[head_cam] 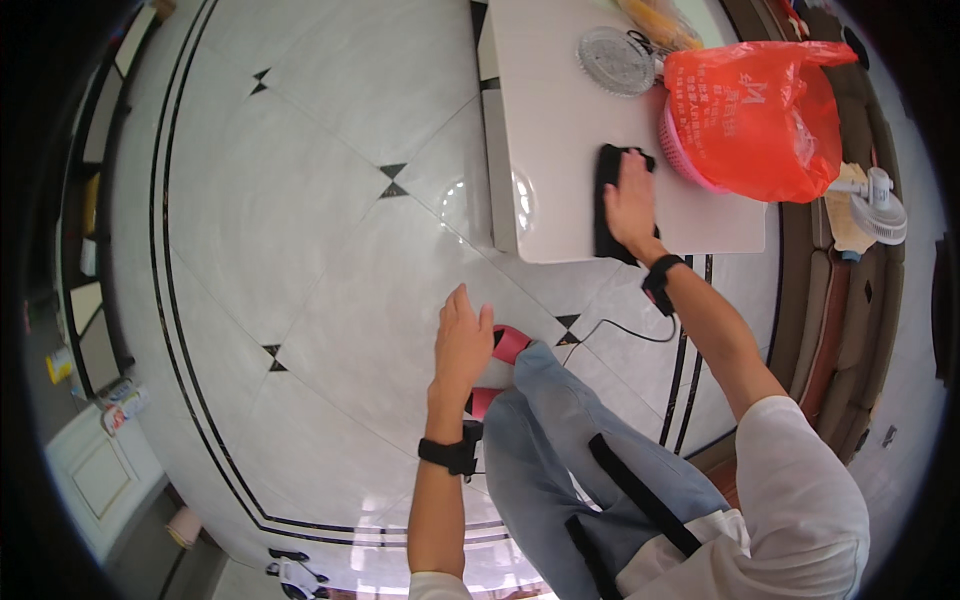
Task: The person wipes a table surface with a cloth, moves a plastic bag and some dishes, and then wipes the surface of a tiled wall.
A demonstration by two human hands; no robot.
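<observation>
My right hand (631,202) lies flat on a folded black cloth (606,199), pressing it to the top of a white table (555,112) near its front edge. The fingers point toward the far side, and part of the cloth is hidden under the palm. My left hand (463,341) hangs over the tiled floor with nothing in it, its thumb a little apart from the fingers. Just right of the cloth stands a pink plastic basket (679,154), mostly covered by a red plastic bag (757,120) that bears writing.
A clear glass dish (615,61) and a bag of yellow items (660,22) sit farther back on the table. Beyond it on the right run a brown sofa (832,330) and a small white fan (879,214). A dark cable (637,330) trails by my legs. Cabinets (97,127) line the left.
</observation>
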